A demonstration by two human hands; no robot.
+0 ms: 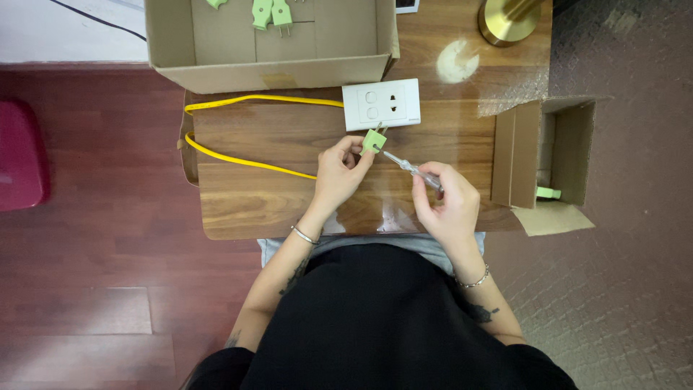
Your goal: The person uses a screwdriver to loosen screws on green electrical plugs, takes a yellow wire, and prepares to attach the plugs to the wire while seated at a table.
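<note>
Right at the middle of the wooden table (274, 202), a small green plug (374, 139) sits pinched between the fingers of the left hand (338, 173), its prongs pointing up toward a white socket plate (381, 104) that lies just beyond it. The right hand (447, 202) is closed around the clear handle of a slim screwdriver (411, 168), whose metal tip reaches the side of the plug. A yellow cable (245, 160) runs from under the left hand, loops out to the table's left edge and comes back along the far side toward the socket plate. Behind the plate stands an open cardboard box (271, 68) holding more green plugs (271, 13). To the right, a smaller cardboard box (556, 152) lies on its side at the table's edge, with a green piece (548, 192) showing inside its opening. A round brass lamp base (505, 20) stands at the far right corner of the table. Off to the left, a red object (20, 155) rests on the dark floor.
</note>
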